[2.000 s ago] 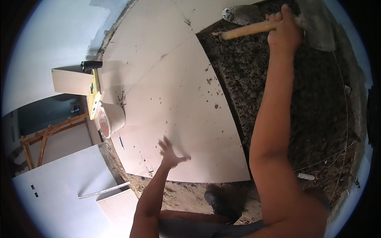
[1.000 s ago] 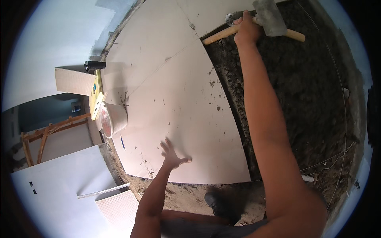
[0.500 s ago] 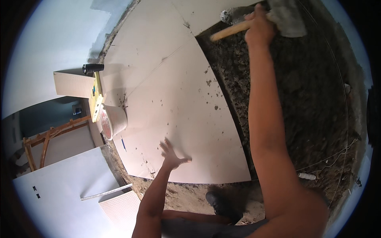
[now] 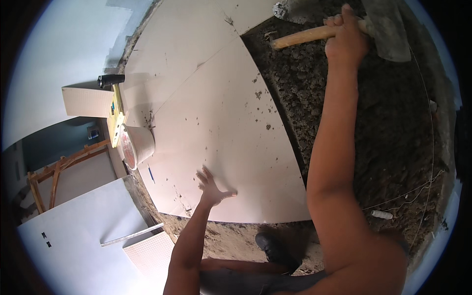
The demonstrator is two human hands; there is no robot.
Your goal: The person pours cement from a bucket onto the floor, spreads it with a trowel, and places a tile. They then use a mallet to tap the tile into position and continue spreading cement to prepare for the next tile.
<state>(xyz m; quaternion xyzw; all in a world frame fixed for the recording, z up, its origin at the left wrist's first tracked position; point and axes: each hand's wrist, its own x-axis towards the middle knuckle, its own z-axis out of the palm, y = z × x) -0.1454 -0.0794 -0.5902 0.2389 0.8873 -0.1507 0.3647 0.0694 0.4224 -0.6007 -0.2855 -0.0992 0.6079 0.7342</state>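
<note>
My left hand (image 4: 211, 189) rests with fingers spread on a large pale floor tile (image 4: 231, 128) speckled with bits of mortar. My right hand (image 4: 346, 42) is wrapped round the wooden handle of a mallet with a big grey head (image 4: 387, 29), held at the upper right over a bed of dark, lumpy mortar (image 4: 287, 78) beside the tile's edge. A mortar-smeared metal trowel (image 4: 290, 12) lies at the top, just left of the mallet, partly out of sight.
At left stand a white bucket (image 4: 138, 145), a yellow level (image 4: 116, 125), a black tool (image 4: 110, 80) and leaning tiles (image 4: 84, 101). A pen (image 4: 151, 173) lies on the tile. String and a white spool (image 4: 381, 215) are at right. My shoe (image 4: 268, 248) is below.
My right hand and mallet swung left a second ago and have since moved back right, near where they were two seconds ago. My left hand stays spread on the tile.
</note>
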